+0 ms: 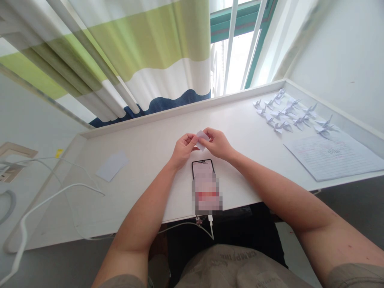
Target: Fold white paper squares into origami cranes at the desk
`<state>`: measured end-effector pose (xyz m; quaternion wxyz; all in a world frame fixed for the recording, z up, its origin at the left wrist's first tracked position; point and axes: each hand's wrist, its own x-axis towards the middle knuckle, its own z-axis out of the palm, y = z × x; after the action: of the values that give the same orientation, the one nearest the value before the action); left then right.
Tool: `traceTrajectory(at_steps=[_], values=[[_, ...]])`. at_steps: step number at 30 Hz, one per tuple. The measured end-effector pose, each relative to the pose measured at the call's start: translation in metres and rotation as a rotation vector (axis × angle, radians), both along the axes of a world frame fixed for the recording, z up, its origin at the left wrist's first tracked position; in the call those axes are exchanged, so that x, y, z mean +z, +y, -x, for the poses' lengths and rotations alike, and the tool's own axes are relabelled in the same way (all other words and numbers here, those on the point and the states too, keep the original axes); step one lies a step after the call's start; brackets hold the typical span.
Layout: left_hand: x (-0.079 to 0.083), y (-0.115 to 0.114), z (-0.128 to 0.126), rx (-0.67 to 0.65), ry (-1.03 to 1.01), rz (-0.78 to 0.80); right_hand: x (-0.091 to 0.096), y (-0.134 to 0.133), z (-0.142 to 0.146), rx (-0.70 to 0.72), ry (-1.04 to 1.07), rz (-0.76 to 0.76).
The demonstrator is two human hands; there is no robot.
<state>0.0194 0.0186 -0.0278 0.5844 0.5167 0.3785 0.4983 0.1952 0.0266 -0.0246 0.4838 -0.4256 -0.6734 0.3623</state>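
Note:
A small folded piece of white paper (202,140) is pinched between my left hand (184,151) and my right hand (217,144), above the middle of the white desk (150,152). Both hands hold it by its edges, and the fingers hide part of it. Just below my hands a smartphone (203,176) lies face up with its screen pixelated. A loose rectangular slip of white paper (112,166) rests on the desk to the left of my left hand.
Several white origami cranes (288,114) stand at the desk's far right, beside a lined, handwritten sheet (333,158). A white charging cable (210,228) runs from the phone over the near edge. Another white cable (60,196) loops at the left. A striped curtain (135,52) and window lie beyond.

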Motion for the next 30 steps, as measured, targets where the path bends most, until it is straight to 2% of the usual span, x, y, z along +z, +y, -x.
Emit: traceTrajectory(at_steps=[6,12,20,27,30], values=[[-0.0016,0.0024,0.0007,0.015,0.001,0.027,-0.0016,0.0019,0.001,0.03,0.119,0.034],[-0.0025,0.0019,0.0002,0.007,0.064,-0.022,-0.0003,0.0024,0.0009,0.012,0.116,0.06],[-0.001,0.0003,0.0016,-0.01,0.025,-0.015,0.0004,0.0018,-0.001,-0.004,0.104,0.052],[-0.0023,0.0007,0.0,0.052,0.083,-0.123,-0.0022,0.0011,0.0,0.011,0.098,0.042],[-0.0028,0.0009,-0.0007,0.08,0.133,-0.191,-0.002,0.0004,0.0006,-0.03,0.085,0.042]])
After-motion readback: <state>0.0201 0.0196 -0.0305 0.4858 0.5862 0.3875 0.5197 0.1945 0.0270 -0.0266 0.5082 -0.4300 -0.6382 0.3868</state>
